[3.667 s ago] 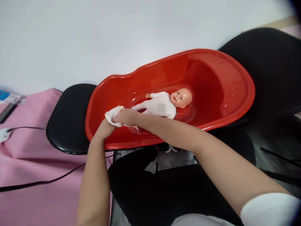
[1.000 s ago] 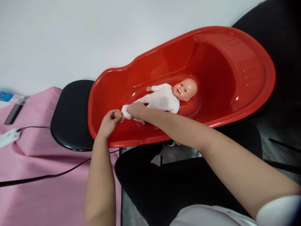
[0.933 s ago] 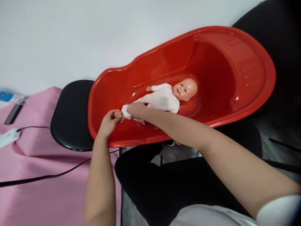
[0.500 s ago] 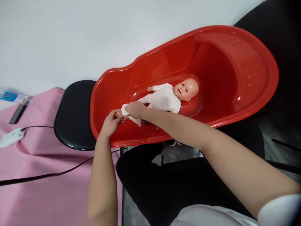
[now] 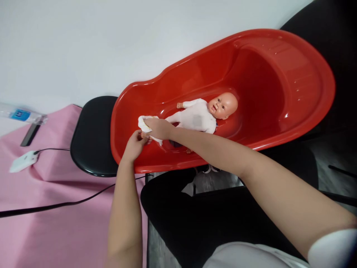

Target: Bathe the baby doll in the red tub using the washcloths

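A baby doll (image 5: 196, 118) with a white cloth body lies on its back in a red baby bathtub (image 5: 192, 76), its head toward the tub's deep end. My right hand (image 5: 159, 128) reaches across the doll's legs and is closed on a small white cloth (image 5: 144, 124), which it presses at the doll's foot. My left hand (image 5: 134, 145) is closed around the doll's toes, beside the cloth. Part of the doll's legs is hidden under my right hand and forearm.
Left of the tub is a black stool seat (image 5: 93, 136). On a pink cover (image 5: 58, 163) lie a white device (image 5: 24, 162) with a black cable, a dark flat bar (image 5: 30, 134) and a clear bottle (image 5: 22, 114) with a blue label. A white wall (image 5: 83, 44) stands behind.
The white cloth in my right hand has shifted up and left and spread out more around the foot. My left hand keeps its hold. The whole view has shifted slightly.
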The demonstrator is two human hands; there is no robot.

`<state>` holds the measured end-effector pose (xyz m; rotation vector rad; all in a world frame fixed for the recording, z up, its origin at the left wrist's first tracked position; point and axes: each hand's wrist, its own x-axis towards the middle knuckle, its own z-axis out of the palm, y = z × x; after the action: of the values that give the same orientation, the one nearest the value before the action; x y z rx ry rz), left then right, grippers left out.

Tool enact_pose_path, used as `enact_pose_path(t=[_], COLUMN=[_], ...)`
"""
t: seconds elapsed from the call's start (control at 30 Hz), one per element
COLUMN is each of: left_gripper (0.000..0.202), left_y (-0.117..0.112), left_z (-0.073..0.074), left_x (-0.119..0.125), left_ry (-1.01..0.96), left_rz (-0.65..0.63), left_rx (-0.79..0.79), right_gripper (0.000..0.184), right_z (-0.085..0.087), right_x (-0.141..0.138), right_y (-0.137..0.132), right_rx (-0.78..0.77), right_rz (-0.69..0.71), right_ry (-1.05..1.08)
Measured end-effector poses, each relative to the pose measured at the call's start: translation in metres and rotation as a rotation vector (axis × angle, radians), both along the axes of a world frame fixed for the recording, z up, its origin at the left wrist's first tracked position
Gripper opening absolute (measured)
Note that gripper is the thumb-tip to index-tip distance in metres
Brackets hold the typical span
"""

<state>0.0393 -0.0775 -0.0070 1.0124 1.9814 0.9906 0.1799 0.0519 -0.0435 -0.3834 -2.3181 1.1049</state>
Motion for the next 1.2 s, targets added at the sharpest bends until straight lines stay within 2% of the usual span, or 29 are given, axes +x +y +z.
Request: enact_pose_path(t=[0.1,0.2,0.43,0.6,0.73,0.9,0.97,1.03,1.1,1.13,1.2], left_gripper=[0.044,0.058,0.059,0.068,0.065,0.056,0.054,0.051,0.043,0.037,0.027], left_y=[0.000,-0.002,-0.002,-0.003,0.000,0.007,0.009,0.009,0.009,0.009,0.012], left_z=[-0.001,-0.004,-0.006,-0.014,-0.012,0.007,0.011,0.012,0.009,0.007,0.001], left_x=[-0.002,-0.002,-0.003,-0.010,-0.009,-0.006,-0.006,-0.005,-0.004,-0.004,-0.004], left_ry=[0.055,0.052,0.040,0.055,0.034,0.089,0.178,0.279,0.400,0.469,0.599], left_rz=[0.019,-0.013,-0.052,-0.075,-0.086,-0.129,-0.180,-0.232,-0.280,-0.306,-0.365], left_rx=[0.010,0.013,0.018,0.011,-0.018,-0.099,-0.151,-0.174,-0.211,-0.246,-0.342], right_gripper=[0.028,0.026,0.015,0.006,0.011,0.022,0.018,0.018,0.023,0.024,0.023], right_z=[0.001,-0.001,0.010,0.013,0.033,0.078,0.093,0.099,0.093,0.087,0.067], right_x=[0.002,0.004,0.007,0.012,0.022,0.038,0.061,0.102,0.159,0.192,0.263], right_y=[-0.004,-0.007,-0.004,-0.005,-0.014,-0.022,-0.027,-0.037,-0.052,-0.060,-0.080], right_rx=[0.070,0.081,0.191,0.127,0.147,0.140,0.108,0.143,0.310,0.445,0.679], right_rz=[0.117,0.175,0.034,0.075,-0.098,-0.234,-0.227,-0.172,-0.080,-0.067,-0.120], right_ry=[-0.038,-0.078,-0.168,-0.142,-0.194,-0.098,-0.037,0.043,0.170,0.243,0.293])
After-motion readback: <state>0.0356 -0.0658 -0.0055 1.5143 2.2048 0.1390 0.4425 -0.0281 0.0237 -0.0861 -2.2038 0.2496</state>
